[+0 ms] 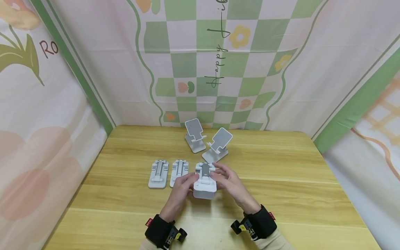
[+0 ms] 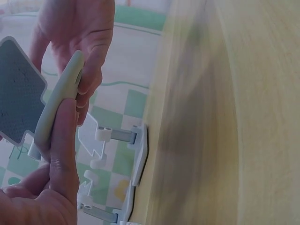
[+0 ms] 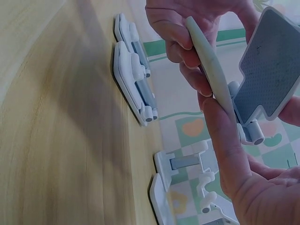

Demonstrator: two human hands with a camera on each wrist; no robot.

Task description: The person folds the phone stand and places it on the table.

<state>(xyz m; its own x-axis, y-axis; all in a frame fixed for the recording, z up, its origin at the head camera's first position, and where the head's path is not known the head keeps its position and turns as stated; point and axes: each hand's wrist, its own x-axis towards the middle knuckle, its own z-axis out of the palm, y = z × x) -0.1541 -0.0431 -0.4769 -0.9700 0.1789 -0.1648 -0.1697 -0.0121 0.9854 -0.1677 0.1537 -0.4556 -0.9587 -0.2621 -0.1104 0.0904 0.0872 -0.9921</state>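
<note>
Between both hands is a white folding phone stand (image 1: 204,194), lifted above the table and partly unfolded. My left hand (image 1: 179,192) grips its left edge, thumb on the upper face. From the right side my right hand (image 1: 235,187) holds it with thumb and fingers. The wrist views show the stand's grey padded plate (image 2: 18,93) tilted away from its pale base (image 3: 213,70). Left of the hands, two folded phone stands lie flat, the outer stand (image 1: 158,175) and the inner stand (image 1: 179,170), which the left hand partly hides.
Behind the hands, two unfolded phone stands, a left one (image 1: 195,133) and a right one (image 1: 220,142), stand upright on the wooden table (image 1: 281,194). A patterned cloth (image 1: 184,66) hangs along the table's back edge, with more cloth at both sides.
</note>
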